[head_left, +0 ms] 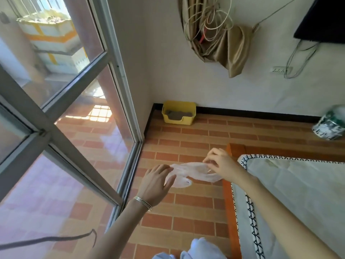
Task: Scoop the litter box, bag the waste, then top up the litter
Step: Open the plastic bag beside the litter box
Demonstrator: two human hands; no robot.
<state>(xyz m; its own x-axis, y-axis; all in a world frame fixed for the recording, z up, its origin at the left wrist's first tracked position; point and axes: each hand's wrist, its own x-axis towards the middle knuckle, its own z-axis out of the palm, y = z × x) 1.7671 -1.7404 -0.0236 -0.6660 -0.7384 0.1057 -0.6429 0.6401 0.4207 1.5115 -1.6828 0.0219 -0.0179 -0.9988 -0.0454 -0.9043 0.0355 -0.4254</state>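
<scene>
Obs: clear plastic film [188,171] is held in the air between both hands, above the tiled floor [186,212], just beside the near corner of the bed [298,193]. Bag or glove: cannot tell.

Right hand [221,165]: grip closed, fingertips pinching one bunched end of the film. Left hand [155,181]: grip apart, fingers straight, laid against the other end; nothing curled round it.

Litter box [178,113]: yellow, grey litter inside, at the far corner of the floor against the wall, well apart from the hands. Green-and-white sack [329,126] stands at the far right edge of the floor; contents not readable.

Handling, judged: film is near weightless, limp and clingy, layers likely stuck together, easily torn by a hard pull. Best taken at the rim of its opening, one layer per hand, rubbed apart and then spread. The box looks like rigid plastic; loose litter would shift if it is tilted, so hold it by both side rims
</scene>
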